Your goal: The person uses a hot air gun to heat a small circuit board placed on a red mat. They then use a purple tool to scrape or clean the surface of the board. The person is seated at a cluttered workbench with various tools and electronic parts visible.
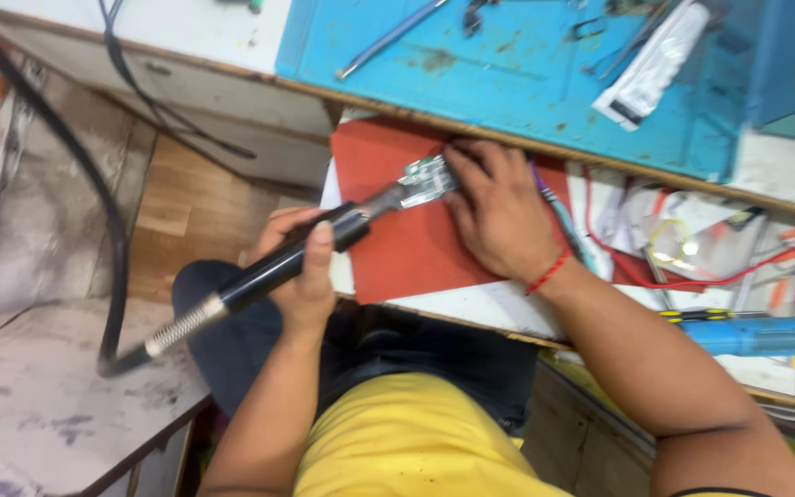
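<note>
Left hand [298, 267] around a black hot-air wand [278, 267], nozzle at a small circuit board [427, 177] under the right hand [499, 212] on a red mat [388, 248].

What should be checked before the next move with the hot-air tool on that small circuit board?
1. Left hand grips hot-air handpiece: ok.
2. Metal nozzle points at small circuit board: ok.
3. Right hand pins the board to the red mat: ok.
4. Right fingertips apart from the nozzle: not ok, very close.
5. Black hose hangs free of the board: ok.
6. Air flowing, heat on: cannot tell.
</note>
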